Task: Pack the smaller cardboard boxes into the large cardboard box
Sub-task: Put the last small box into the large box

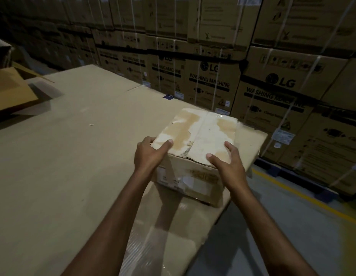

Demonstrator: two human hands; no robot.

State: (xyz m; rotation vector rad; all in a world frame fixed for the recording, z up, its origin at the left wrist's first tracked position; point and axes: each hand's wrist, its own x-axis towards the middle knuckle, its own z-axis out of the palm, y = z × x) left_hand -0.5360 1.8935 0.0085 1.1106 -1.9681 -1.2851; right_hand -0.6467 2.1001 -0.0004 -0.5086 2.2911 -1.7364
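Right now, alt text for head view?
Left hand and right hand hold the near top corners of a small worn cardboard box at the edge of a broad cardboard surface. Stacked LG washing machine cartons stand behind.

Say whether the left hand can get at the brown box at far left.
Probably not: the left hand grips the small box, and the brown box lies far across the cardboard top.
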